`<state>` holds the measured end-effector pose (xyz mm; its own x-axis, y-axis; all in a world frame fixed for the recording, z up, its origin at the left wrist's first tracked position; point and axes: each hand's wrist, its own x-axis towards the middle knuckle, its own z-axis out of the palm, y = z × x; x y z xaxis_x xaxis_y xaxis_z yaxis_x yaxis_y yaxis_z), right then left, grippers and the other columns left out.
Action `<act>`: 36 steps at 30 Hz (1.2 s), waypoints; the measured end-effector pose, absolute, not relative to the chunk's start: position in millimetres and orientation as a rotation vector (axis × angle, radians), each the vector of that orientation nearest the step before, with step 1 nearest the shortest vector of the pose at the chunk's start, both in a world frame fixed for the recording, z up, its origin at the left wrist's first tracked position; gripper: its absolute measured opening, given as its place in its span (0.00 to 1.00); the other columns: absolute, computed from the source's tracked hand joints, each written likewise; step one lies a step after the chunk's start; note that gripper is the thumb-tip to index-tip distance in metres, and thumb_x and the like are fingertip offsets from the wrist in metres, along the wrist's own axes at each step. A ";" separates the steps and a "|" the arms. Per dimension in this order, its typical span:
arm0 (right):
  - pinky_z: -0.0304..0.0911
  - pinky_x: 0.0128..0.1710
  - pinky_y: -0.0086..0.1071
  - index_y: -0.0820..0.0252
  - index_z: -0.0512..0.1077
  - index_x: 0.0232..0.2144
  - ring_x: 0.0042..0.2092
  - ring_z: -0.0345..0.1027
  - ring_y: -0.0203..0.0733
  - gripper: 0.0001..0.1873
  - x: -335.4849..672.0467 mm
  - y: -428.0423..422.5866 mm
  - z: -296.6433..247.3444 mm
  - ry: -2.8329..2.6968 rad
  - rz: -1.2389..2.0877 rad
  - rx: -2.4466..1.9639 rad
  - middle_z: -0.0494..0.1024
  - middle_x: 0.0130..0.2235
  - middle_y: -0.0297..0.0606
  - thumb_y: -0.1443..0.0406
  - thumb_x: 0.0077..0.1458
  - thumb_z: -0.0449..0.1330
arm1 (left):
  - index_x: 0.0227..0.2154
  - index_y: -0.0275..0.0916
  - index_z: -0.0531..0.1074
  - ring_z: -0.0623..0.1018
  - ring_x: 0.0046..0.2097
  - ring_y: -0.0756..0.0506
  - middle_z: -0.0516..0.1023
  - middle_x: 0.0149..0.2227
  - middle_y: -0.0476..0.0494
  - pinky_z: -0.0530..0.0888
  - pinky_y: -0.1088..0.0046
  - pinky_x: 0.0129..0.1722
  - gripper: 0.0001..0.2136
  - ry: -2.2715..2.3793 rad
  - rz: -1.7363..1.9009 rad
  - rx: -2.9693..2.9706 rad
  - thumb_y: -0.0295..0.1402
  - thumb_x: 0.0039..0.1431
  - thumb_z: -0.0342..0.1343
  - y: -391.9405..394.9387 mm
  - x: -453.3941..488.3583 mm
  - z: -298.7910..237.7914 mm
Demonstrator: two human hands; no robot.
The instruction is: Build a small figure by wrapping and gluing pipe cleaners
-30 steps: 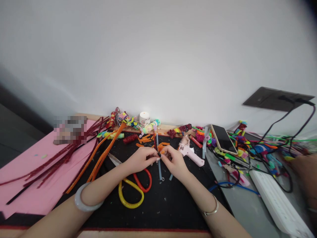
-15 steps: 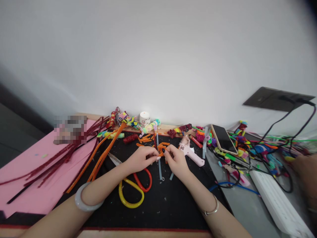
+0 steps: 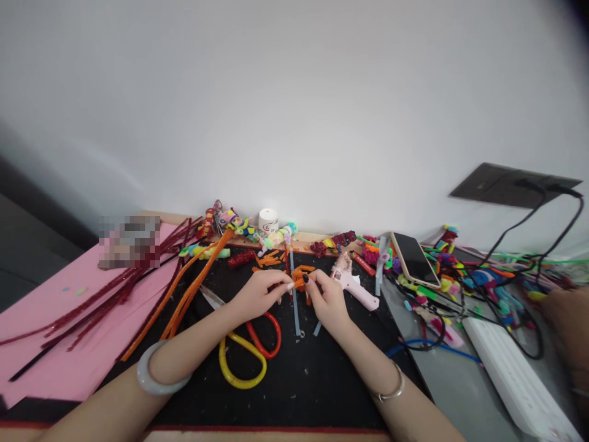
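Note:
My left hand (image 3: pixel 260 293) and my right hand (image 3: pixel 326 297) meet over the black mat (image 3: pixel 294 380), fingertips pinched together on a short orange pipe-cleaner piece (image 3: pixel 300 283). A dark red piece hangs below it by my right thumb. More cut orange pieces (image 3: pixel 269 259) lie just beyond my fingers. Scissors with red and yellow handles (image 3: pixel 248 350) lie under my left wrist. A pink glue gun (image 3: pixel 352 283) rests right of my right hand, and pale glue sticks (image 3: pixel 295 307) lie between my hands.
Long orange pipe cleaners (image 3: pixel 193 287) and dark red ones (image 3: pixel 92 301) spread left over pink paper (image 3: pixel 55 350). Small colourful figures (image 3: pixel 276 236) line the wall. A phone (image 3: pixel 414 259), tangled cables and a white power strip (image 3: pixel 515 374) crowd the right; another person's hand (image 3: pixel 568 325) shows there.
Both hands shifted slightly away from me, still pinching the orange piece; the fingers turned it a little. The view dipped a touch.

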<state>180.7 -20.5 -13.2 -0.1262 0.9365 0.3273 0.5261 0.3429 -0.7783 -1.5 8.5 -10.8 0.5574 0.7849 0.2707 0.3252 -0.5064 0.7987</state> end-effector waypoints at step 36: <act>0.54 0.27 0.26 0.57 0.60 0.23 0.24 0.60 0.34 0.12 173.2 -19.9 -20.5 -1.954 0.591 -1.306 0.65 0.21 0.30 0.68 0.58 0.47 | 0.27 0.35 0.70 0.67 0.21 0.53 0.67 0.17 0.54 0.65 0.79 0.25 0.13 1.090 0.963 1.813 0.37 0.60 0.46 9.4 -2.2 -5.5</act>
